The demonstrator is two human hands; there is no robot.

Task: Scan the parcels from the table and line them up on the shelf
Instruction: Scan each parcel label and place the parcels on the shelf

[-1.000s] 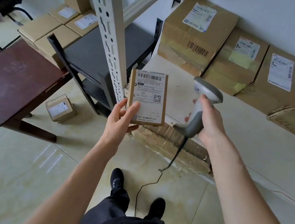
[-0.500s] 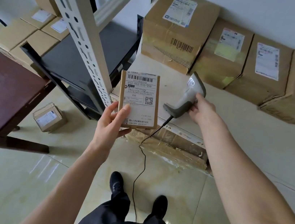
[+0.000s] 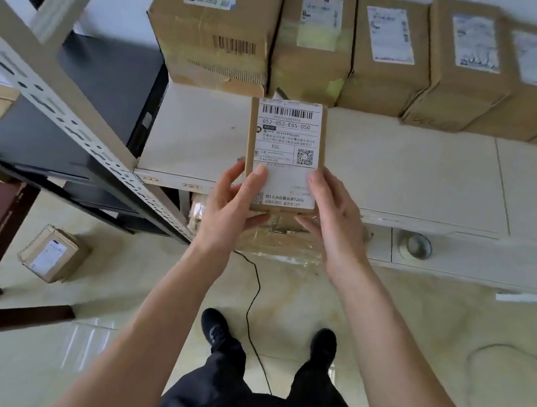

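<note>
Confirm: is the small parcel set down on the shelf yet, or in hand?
In hand: both hands, left hand and right hand, grip the small parcel above the shelf.

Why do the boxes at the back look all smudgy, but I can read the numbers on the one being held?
Head view: the held parcel is sharp, its label readable; the row of boxes behind blurs, worst toward the right edge; the shelf post on the left is smeared and slanted.

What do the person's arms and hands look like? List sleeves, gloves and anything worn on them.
Both arms are bare from the bottom edge of the picture to the fingers: no sleeves show. The left hand and the right hand wear no gloves. No watch, ring, strap or marking shows on either wrist or on the fingers that are in view.
</note>
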